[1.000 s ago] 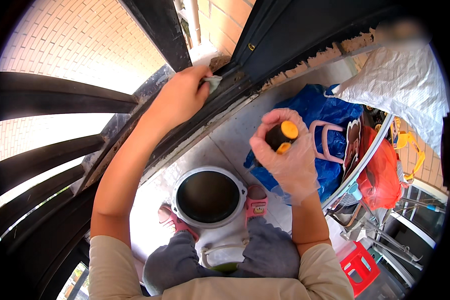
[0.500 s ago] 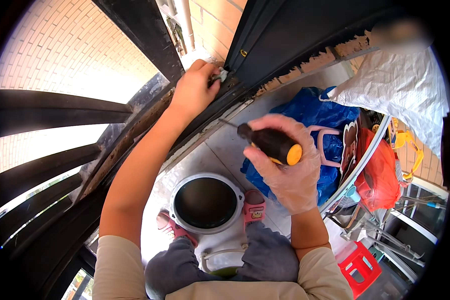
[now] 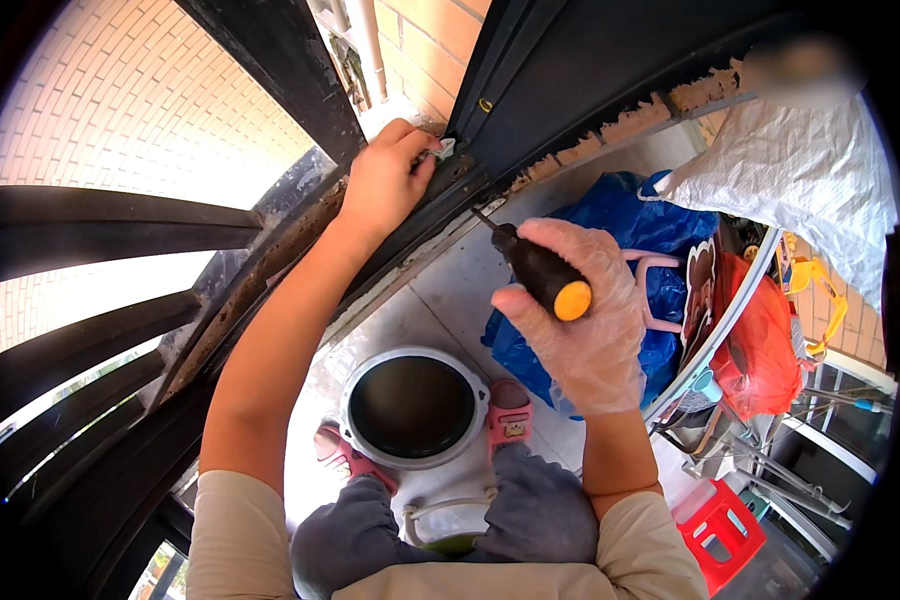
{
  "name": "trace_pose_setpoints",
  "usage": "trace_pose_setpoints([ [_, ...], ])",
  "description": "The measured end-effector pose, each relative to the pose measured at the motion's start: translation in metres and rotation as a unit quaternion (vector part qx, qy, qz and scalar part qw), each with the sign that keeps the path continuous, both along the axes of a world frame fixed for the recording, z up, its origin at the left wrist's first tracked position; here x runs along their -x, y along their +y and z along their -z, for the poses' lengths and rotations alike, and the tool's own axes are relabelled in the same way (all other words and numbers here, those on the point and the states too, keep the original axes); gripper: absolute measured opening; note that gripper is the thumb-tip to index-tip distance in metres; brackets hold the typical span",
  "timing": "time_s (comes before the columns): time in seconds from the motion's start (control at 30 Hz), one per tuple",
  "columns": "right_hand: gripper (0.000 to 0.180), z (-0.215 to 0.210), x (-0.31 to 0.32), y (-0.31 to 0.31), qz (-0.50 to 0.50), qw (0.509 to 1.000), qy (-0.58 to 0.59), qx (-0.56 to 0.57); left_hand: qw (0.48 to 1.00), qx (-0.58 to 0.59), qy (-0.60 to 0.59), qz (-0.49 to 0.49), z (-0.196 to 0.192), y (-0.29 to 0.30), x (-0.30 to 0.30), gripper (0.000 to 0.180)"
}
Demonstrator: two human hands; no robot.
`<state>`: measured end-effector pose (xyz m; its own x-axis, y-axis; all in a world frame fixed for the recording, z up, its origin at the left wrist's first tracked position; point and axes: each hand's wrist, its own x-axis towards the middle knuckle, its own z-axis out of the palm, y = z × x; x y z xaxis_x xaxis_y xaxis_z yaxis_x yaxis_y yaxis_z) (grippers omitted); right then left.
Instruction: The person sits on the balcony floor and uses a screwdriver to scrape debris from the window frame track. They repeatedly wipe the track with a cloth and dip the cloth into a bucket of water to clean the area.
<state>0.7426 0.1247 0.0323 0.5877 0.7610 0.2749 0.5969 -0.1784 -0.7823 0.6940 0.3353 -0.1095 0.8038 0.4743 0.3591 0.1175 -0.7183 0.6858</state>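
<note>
My right hand point(image 3: 592, 320), in a clear plastic glove, grips a screwdriver point(image 3: 538, 268) with a black handle and a yellow end cap. Its thin dark shaft points up and left toward the dark frame sill point(image 3: 425, 225). My bare left hand point(image 3: 388, 178) rests at the corner of that sill, fingers curled and pinched on a small pale crumpled scrap point(image 3: 442, 150). Whether the scrap is cloth or paper I cannot tell. Below, between my feet, stands a round grey bucket point(image 3: 348, 395) with dark liquid in it.
Black bars point(image 3: 100, 218) of the frame run along the left. At right lie a blue plastic bag point(image 3: 610, 210), a red bag point(image 3: 760, 350), a white woven sack point(image 3: 800, 180) and a red plastic stool point(image 3: 720, 535). Pink sandals point(image 3: 510, 410) flank the bucket.
The screwdriver has turned, its shaft tip swinging right and up, and my right hand has shifted slightly right. My left hand stays at the sill corner with a small finger movement.
</note>
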Motion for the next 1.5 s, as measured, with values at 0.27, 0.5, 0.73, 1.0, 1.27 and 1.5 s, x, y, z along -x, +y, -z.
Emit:
trace_pose_setpoints([
  [0.27, 0.045, 0.015, -0.001, 0.000, 0.033, 0.985, 0.123, -0.116, 0.998, -0.064, 0.006, 0.005, -0.002, -0.007, 0.009, 0.015],
  [0.5, 0.042, 0.030, 0.003, 0.020, 0.021, 0.983, 0.126, -0.132, 0.996, -0.077, -0.034, -0.001, 0.001, -0.009, 0.009, 0.014],
  [0.73, 0.041, 0.042, 0.002, 0.028, 0.030, 0.988, 0.090, -0.120, 0.996, -0.074, -0.039, -0.005, 0.001, -0.010, 0.008, 0.011],
  [1.0, 0.039, 0.031, 0.001, 0.034, 0.058, 0.987, 0.130, -0.077, 0.999, -0.042, -0.005, -0.007, -0.001, -0.008, 0.006, 0.005],
  [1.27, 0.040, 0.033, 0.003, 0.034, 0.044, 0.985, 0.134, -0.096, 1.000, -0.002, -0.001, 0.008, -0.002, -0.003, 0.009, 0.014],
  [1.5, 0.040, 0.036, 0.002, 0.034, 0.048, 0.984, 0.134, -0.108, 0.999, 0.005, -0.033, 0.000, -0.002, -0.004, 0.009, 0.014],
])
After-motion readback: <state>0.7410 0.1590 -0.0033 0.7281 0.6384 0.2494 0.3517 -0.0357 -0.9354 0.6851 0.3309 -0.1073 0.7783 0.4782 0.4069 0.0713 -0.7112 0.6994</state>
